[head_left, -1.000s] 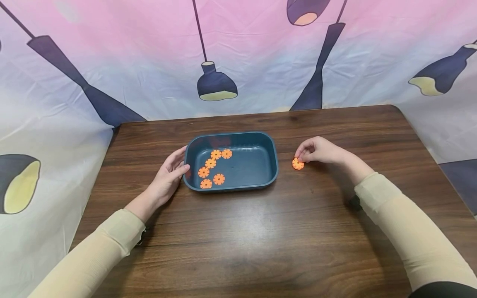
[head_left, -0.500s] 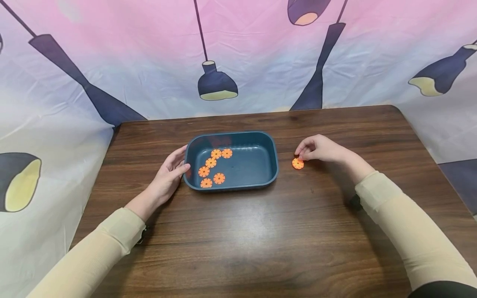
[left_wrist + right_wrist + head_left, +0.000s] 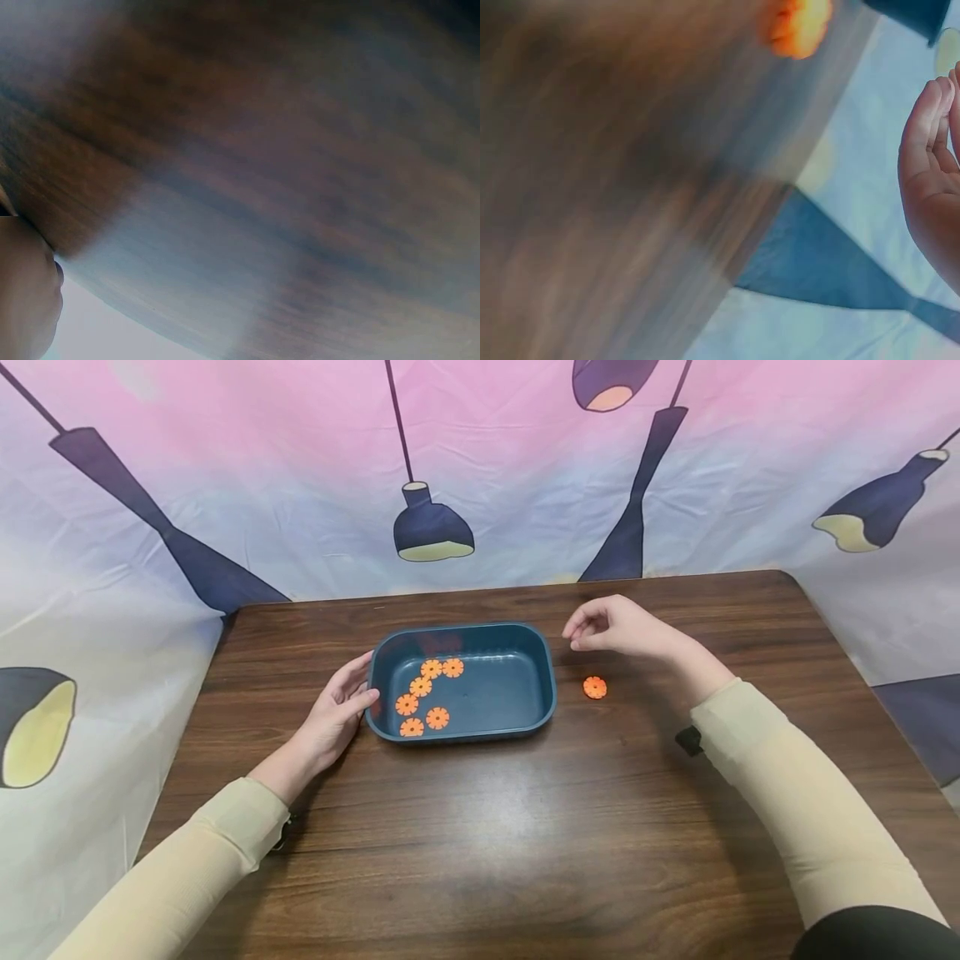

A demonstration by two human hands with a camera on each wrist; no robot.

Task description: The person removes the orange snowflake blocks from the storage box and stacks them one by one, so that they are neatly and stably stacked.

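Note:
A dark blue-green plastic bin [image 3: 495, 689] stands on the wooden table. My left hand [image 3: 335, 714] grips its left end, thumb over the rim and fingers along the outer wall. Inside lie several orange notched discs [image 3: 438, 718], flower-like interlocking pieces, mostly toward the left. To the right of the bin, one more orange notched disc [image 3: 595, 687] lies flat on the tabletop. Above and behind it hovers my right hand [image 3: 617, 628], fingers loosely bent and holding nothing. In the right wrist view that hand [image 3: 934, 172] shows at the right edge, apart from the blurred orange disc [image 3: 801, 28].
The dark brown table [image 3: 480, 860] ends at the back against a hanging cloth [image 3: 517, 510] printed with lamps. The left wrist view holds mostly blurred tabletop [image 3: 225, 150], with part of the left hand [image 3: 28, 292] at the edge.
My right hand has let go of the orange disc beside the bin and risen up and to the left, away from it. The left hand keeps its grip on the bin.

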